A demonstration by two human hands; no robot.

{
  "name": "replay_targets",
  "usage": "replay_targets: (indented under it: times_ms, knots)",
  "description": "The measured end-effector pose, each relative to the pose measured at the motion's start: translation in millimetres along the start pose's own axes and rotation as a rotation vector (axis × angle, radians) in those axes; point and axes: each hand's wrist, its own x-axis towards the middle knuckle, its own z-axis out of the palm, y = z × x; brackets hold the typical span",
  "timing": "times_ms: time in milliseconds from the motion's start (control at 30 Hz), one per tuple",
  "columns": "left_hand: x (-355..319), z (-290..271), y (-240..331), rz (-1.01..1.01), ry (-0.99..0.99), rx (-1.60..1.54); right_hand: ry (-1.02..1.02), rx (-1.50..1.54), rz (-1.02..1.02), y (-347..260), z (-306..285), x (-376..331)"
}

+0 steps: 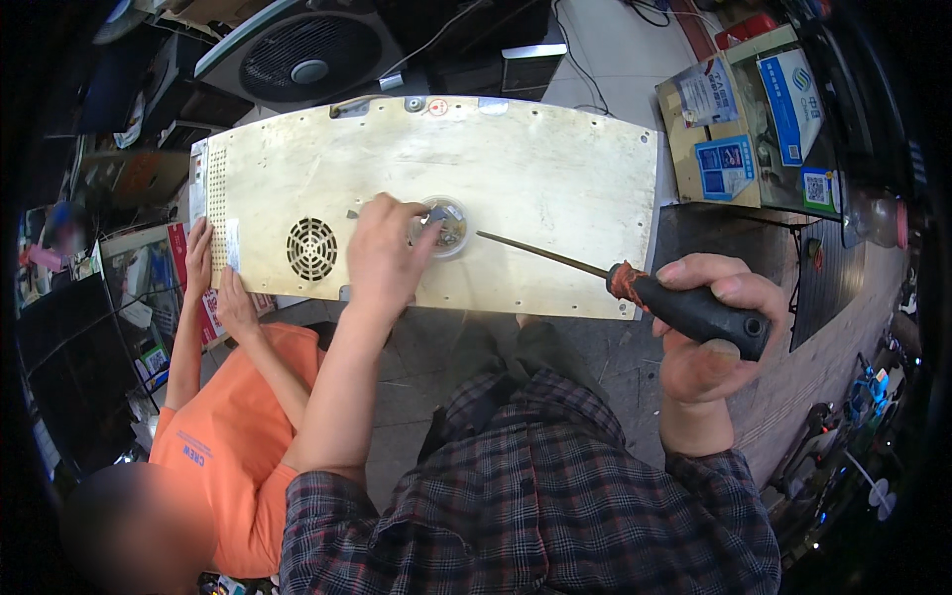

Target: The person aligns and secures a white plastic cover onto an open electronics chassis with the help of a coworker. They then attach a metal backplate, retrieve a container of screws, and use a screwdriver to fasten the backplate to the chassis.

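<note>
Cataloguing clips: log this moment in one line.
left hand: at small tub; right hand: holds screwdriver; tub: on metal panel; co-worker's hands: at panel edge

Pale metal panel [555, 178] lies flat; round clear dish [468, 227] of small parts [453, 236] sits directly on it.

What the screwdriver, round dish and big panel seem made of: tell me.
Screwdriver: thin, dull shaft, probably steel; black, shiny handle, perhaps plastic or rubber. Round dish: see-through, glossy, so clear plastic or glass. Big panel: likely metal, pale and scuffed, with cut-out vents.
</note>
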Motion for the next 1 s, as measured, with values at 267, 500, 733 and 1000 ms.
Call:
replay_targets:
  times_ms: [267,500,733,1000]
  knots:
    - [-51,-14,-30,-0.233,0.143,0.091,-0.13,0.084,-0.05,11,10,2]
    - [-63,0,-39,-0.284,0.118,0.046,-0.248,0.071,-0.126,26,33,14]
    - [-81,-6,-23,-0.324,0.135,-0.068,-0.263,0.055,-0.122,28,46,17]
    - [-107,1,40,-0.931,0.096,-1.246,-0.24,0.045,-0.079,19,42,14]
